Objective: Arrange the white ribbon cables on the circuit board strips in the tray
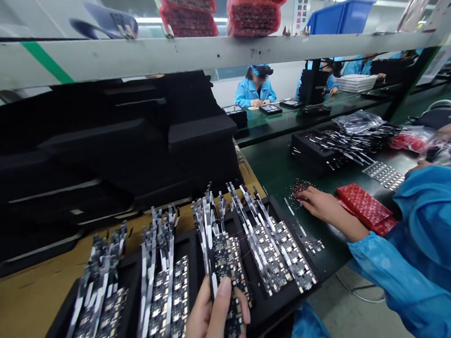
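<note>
My left hand (213, 319), closed, holds a dark circuit board (226, 256) near the bottom middle. Its thumb presses the front face, and fingers wrap round the right edge. Pale flat ribbon strips (204, 227) rise beside the held board. Farther right, my right hand (323, 208) reaches into a pile of tiny red-and-white parts (301, 188). Its fingertips are drawn together there; what they pinch is too small to make out. Near that wrist lie a loose strip (296, 218) and a small board piece (314, 245).
Black foam trays (275, 302) hold rows of boards with strips. Black foam stacks (104, 146) rise at the left under a shelf (202, 52). Red bubble-wrapped packs (365, 205) lie beside my right forearm. A co-worker's blue sleeve (424, 196) is close on the right.
</note>
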Motion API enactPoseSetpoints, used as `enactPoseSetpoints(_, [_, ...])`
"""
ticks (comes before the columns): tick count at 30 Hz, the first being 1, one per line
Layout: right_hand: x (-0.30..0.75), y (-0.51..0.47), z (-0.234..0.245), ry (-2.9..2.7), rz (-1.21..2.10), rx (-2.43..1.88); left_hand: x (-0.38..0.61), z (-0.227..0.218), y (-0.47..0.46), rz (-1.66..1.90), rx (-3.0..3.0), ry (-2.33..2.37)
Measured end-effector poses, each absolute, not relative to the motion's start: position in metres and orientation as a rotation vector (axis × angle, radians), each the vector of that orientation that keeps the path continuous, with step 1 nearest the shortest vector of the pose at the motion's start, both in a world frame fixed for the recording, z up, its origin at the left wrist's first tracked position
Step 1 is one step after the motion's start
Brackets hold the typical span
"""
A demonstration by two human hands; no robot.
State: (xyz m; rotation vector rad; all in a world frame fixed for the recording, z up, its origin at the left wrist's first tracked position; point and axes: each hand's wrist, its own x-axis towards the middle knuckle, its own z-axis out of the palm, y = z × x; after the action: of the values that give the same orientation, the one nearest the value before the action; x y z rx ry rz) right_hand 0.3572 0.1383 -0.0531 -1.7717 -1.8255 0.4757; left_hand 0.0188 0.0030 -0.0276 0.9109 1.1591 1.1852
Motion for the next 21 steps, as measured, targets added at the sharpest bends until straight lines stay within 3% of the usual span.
enactPoseSetpoints(6, [0.352, 0.162, -0.068, -2.064, 0.392, -1.920, 0.016, -0.040, 0.007, 1.210, 0.913, 1.129])
enactPoseSetpoints(11, [0.355, 0.162, -0.060, -1.920, 0.407, -1.829, 0.016, -0.037, 0.006, 1.202, 0.908, 1.085])
enactPoseSetpoints(21, [0.365, 0.137, -0.040, -1.378, 0.802, -1.466, 0.014, -0.039, 0.006, 1.067, 0.723, 1.193])
